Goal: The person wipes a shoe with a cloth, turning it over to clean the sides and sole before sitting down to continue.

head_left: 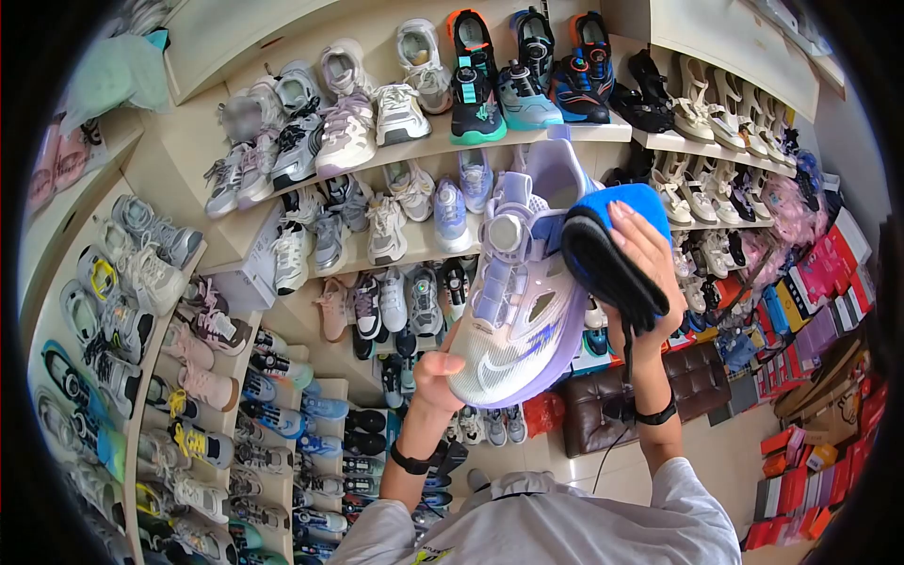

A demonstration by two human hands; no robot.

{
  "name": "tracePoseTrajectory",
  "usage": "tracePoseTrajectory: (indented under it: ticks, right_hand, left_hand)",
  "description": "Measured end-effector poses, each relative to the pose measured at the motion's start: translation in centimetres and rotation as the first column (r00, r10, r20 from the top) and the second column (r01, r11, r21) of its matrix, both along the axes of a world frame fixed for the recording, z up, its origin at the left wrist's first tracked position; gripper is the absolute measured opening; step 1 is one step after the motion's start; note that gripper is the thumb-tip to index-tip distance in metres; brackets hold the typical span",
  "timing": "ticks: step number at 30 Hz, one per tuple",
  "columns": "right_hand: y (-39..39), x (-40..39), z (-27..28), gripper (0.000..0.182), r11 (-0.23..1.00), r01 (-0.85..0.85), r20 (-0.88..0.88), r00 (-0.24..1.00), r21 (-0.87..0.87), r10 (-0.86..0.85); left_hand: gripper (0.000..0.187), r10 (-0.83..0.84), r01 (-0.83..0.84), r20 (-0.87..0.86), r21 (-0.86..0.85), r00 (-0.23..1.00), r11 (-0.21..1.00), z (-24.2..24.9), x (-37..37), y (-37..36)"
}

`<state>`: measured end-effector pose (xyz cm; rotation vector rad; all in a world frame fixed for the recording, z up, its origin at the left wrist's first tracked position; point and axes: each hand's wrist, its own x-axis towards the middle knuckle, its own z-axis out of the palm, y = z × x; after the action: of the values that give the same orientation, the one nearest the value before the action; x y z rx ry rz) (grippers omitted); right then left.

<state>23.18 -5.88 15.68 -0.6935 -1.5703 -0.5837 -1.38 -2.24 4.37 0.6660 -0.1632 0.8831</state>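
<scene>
A white and lavender sneaker (527, 315) with a round dial on its tongue is held up in front of the shelves, toe pointing down. My left hand (439, 377) grips it at the toe, thumb on top and the other fingers hidden beneath. My right hand (648, 268) is wrapped round a thick, folded blue-and-black cloth (612, 250). This cloth is against or very close to the sneaker's collar side; contact there cannot be made out. A dark cord or strap hangs below the right hand. Each wrist wears a black band.
Rows of shoes stand on the wall shelf (405, 151) ahead and on the left-hand shelves (155, 377). Stacked shoe boxes (800, 452) line the right side. A brown tufted leather seat (692, 386) stands on the tiled floor below my right arm.
</scene>
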Motion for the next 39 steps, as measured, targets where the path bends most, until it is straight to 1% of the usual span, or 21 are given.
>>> tracePoseTrajectory:
  ticks: [1, 2, 3, 5, 8, 9, 11, 12, 13, 14, 17, 19, 23, 27, 30, 35, 37, 38, 39]
  right_hand:
    - [-0.2, -0.2, 0.1, 0.041, 1.0, -0.03, 0.021, 0.999, 0.01, 0.03]
    - [-0.2, -0.4, 0.0, 0.038, 1.0, -0.017, 0.054, 0.998, 0.013, 0.016]
    - [-0.3, -0.5, -0.1, 0.035, 1.0, -0.004, 0.088, 0.996, 0.017, 0.002]
    - [-1.0, -1.4, 0.4, 0.032, 0.999, -0.049, 0.141, 0.989, 0.008, 0.047]
    - [-2.0, -1.9, 0.2, 0.028, 0.996, -0.08, 0.245, 0.965, -0.047, 0.089]
    - [-2.2, -1.9, 0.2, 0.028, 0.989, -0.123, 0.277, 0.951, -0.079, 0.14]
    - [-2.3, -2.5, -0.1, 0.029, 0.991, -0.129, 0.384, 0.915, -0.022, 0.128]
    - [-2.7, -2.8, 0.0, 0.029, 0.992, -0.125, 0.426, 0.897, -0.016, 0.12]
    - [-3.0, -3.1, 0.1, 0.029, 0.989, -0.147, 0.463, 0.875, -0.022, 0.14]
    - [-3.0, -3.3, -0.1, 0.029, 0.986, -0.168, 0.494, 0.855, -0.023, 0.157]
    - [-3.2, -3.7, -0.5, 0.031, 0.969, -0.244, 0.563, 0.796, -0.04, 0.223]
    - [-3.6, -3.7, -0.4, 0.031, 0.956, -0.28, 0.595, 0.756, -0.086, 0.275]
    - [-3.8, -3.9, -0.6, 0.03, 0.95, -0.307, 0.611, 0.744, -0.05, 0.272]
    - [-3.8, -3.7, -0.7, 0.031, 0.963, -0.265, 0.618, 0.749, -0.053, 0.24]
    - [-3.5, -3.6, -0.8, 0.032, 0.971, -0.234, 0.618, 0.757, -0.045, 0.211]
    - [-2.5, -3.2, -0.8, 0.032, 0.984, -0.176, 0.569, 0.81, 0.0, 0.145]
    - [-2.0, -3.1, -0.7, 0.03, 0.988, -0.152, 0.539, 0.835, 0.025, 0.115]
    - [-1.8, -3.0, -0.7, 0.03, 0.99, -0.138, 0.53, 0.842, 0.034, 0.099]
    - [-1.6, -2.9, -0.7, 0.03, 0.991, -0.13, 0.519, 0.85, 0.038, 0.092]
  left_hand:
    - [0.095, -0.029, 0.028, 0.048, 0.011, 0.998, 1.0, 0.4, 0.1, -0.1]
    - [0.094, -0.058, 0.056, 0.095, 0.023, 0.994, 0.998, 0.8, 0.2, -0.2]
    - [0.094, -0.042, 0.04, 0.071, 0.039, 0.997, 0.998, 1.2, 0.3, -0.1]
    - [0.094, -0.009, 0.007, 0.026, 0.072, 1.0, 0.997, 1.6, 0.2, -0.1]
    - [0.094, 0.048, -0.048, 0.008, 0.01, 0.999, 0.999, 1.3, 0.0, 0.0]
    - [0.093, 0.032, -0.032, 0.014, 0.0, 0.999, 0.999, 0.9, -0.1, 0.2]
    - [0.092, 0.001, 0.0, 0.028, -0.021, 1.0, 1.0, 0.2, -0.3, 0.6]
    - [0.088, -0.02, 0.02, 0.048, -0.013, 0.999, 1.0, 0.7, -0.1, 0.5]
    - [0.082, -0.04, 0.047, 0.099, -0.066, 0.994, 0.997, 0.3, -0.2, 0.4]
    - [0.082, -0.056, 0.067, 0.119, -0.091, 0.991, 0.994, -0.2, -0.4, 0.6]
    - [0.08, -0.087, 0.098, 0.091, -0.121, 0.992, 0.988, -1.1, -0.8, 0.9]
    - [0.079, -0.108, 0.113, 0.049, -0.118, 0.993, 0.987, -1.3, -0.9, 1.2]
    - [0.077, -0.144, 0.143, -0.005, -0.111, 0.99, 0.984, -1.4, -0.9, 1.6]
    - [0.075, -0.15, 0.145, -0.033, -0.107, 0.988, 0.984, -1.8, -0.8, 1.9]
    - [0.073, -0.119, 0.113, -0.055, -0.098, 0.991, 0.989, -2.6, -0.9, 2.4]
    - [0.071, -0.02, 0.015, -0.084, -0.062, 0.996, 0.998, -3.8, -0.8, 3.1]
    - [0.07, 0.007, -0.01, -0.048, -0.056, 0.999, 0.998, -3.0, -0.5, 2.9]
    - [0.069, 0.011, -0.011, -0.012, -0.053, 1.0, 0.999, -1.7, 0.0, 2.4]
    - [0.071, -0.003, 0.009, 0.078, -0.082, 0.997, 0.997, 0.2, 0.5, 1.2]
